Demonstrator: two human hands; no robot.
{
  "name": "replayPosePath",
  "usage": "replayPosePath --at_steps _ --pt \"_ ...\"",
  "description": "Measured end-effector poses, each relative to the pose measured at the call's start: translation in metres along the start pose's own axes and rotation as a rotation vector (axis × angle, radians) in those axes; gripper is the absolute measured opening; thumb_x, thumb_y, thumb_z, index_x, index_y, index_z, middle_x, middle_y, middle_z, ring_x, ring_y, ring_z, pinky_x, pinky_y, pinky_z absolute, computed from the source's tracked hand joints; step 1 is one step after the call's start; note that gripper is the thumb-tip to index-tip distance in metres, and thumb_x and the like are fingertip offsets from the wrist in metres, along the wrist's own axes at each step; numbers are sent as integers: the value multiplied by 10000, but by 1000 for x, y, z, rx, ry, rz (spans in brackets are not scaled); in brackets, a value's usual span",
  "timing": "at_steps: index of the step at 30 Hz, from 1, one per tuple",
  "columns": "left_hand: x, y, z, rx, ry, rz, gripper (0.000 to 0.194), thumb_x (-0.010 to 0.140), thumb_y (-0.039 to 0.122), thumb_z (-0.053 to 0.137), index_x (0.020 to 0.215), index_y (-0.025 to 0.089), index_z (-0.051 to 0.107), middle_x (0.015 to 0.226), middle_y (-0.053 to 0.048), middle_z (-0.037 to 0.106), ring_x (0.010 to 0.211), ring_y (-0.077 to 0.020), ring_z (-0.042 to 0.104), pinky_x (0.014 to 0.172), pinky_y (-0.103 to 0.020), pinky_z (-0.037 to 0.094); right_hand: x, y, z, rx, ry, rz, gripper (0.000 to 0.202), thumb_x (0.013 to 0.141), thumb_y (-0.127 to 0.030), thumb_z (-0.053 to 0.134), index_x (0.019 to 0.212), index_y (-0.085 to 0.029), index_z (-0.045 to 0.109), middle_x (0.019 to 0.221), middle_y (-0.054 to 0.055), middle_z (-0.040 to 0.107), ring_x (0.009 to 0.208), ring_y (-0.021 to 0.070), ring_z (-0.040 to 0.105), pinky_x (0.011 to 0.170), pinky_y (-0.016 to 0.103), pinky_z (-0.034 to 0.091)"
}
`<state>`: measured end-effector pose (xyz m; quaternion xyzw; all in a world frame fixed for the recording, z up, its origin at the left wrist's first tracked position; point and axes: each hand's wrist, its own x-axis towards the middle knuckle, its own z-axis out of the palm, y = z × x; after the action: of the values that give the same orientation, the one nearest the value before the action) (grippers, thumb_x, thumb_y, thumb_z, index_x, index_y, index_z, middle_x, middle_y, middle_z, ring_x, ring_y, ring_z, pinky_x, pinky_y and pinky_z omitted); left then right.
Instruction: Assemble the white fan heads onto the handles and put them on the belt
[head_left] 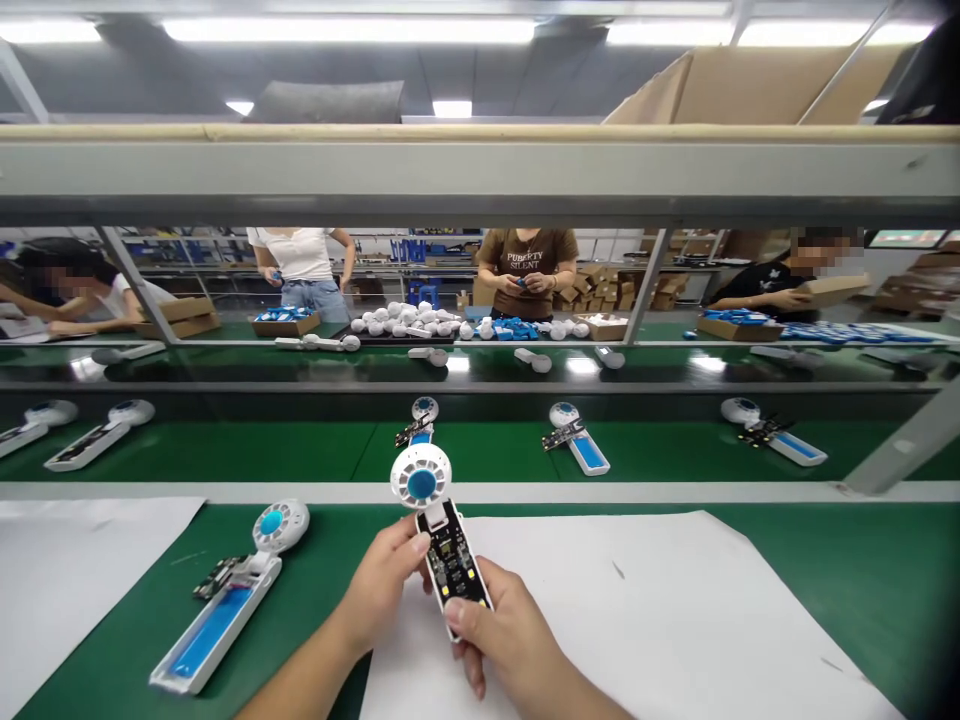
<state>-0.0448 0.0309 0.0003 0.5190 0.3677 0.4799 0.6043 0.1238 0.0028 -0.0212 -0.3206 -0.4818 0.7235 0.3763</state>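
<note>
Both my hands hold a white handheld fan (421, 478) upright over the white paper sheet. Its round slotted head has a blue centre, and a black circuit board (452, 560) lies in the open handle. My left hand (386, 578) grips the handle's upper left side, thumb near its edge. Around the lower right side wraps my right hand (510, 622), its thumb pressing on the lower end of the board. To the left, a second fan (217, 620) rests on the green table, with a blue strip showing in its handle and its board sticking out sideways.
White paper (637, 600) covers part of the green table (862, 560). Beyond a pale rail, a green conveyor (262, 450) carries several opened fans. Across it, people handle small parts near piles of white fans (405, 320) and blue pieces (510, 328). A slanting metal post (907, 440) stands at right.
</note>
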Motion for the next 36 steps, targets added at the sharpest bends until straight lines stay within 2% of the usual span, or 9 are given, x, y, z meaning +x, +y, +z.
replayPosePath --at_steps 3,8,12,15,20,23,27,33,36 --pt "0 -7 -8 1 56 17 450 746 541 743 756 119 587 596 10 481 518 -74 426 488 -187 356 -3 -3 -2 -2 -7 24 601 725 -574 715 1039 -102 516 651 -25 552 375 33 446 321 125 345" --pt "-6 -3 -4 -17 62 -21 421 727 509 734 803 126 576 659 -3 509 552 -79 452 505 -184 359 -6 -7 -1 -11 -94 68 583 710 -565 723 993 -108 497 613 -15 568 366 51 462 325 136 363" --pt "-6 5 1 -39 59 -52 389 687 443 731 845 141 542 662 28 470 493 -41 364 451 -159 277 -8 -10 -8 -41 -141 89 561 737 -563 709 995 -109 504 628 -3 581 377 53 479 329 128 364" --pt "-2 7 2 -35 22 -58 395 704 472 707 798 137 520 602 43 427 460 -37 336 428 -163 242 -7 -14 -15 -80 -144 98 566 753 -584 693 998 -108 509 610 -9 567 366 57 477 318 128 356" --pt "4 7 -5 46 -82 -43 494 817 601 606 729 121 535 535 6 471 448 -70 418 440 -193 275 -9 -25 -12 -119 -112 88 624 774 -655 649 1070 -128 498 655 -41 493 355 -3 349 321 119 276" --pt "6 7 -9 82 -71 -47 541 820 624 600 618 142 463 468 27 402 414 -49 347 416 -187 201 -13 -29 -2 -110 -47 96 664 764 -696 653 1104 -160 458 669 -70 391 408 -26 248 347 112 214" --pt "5 9 -5 42 -41 -97 542 757 648 643 668 168 406 535 73 307 448 -26 235 410 -168 127 -16 -29 3 -77 -78 160 651 746 -687 688 1047 -174 422 641 -88 339 437 -29 215 401 116 164" --pt "1 22 -4 -7 -84 -139 529 670 584 754 750 147 466 609 57 376 472 -20 266 417 -161 158 -15 -24 -5 -96 -155 136 765 710 -688 718 1193 -172 426 697 -73 393 449 -17 293 430 135 205" --pt "1 22 -3 -12 -92 -139 515 701 578 735 842 123 539 670 10 489 482 -45 387 431 -179 269 -10 -16 -9 -114 -166 80 775 741 -680 693 1266 -173 433 759 -44 455 480 -9 326 445 141 247"
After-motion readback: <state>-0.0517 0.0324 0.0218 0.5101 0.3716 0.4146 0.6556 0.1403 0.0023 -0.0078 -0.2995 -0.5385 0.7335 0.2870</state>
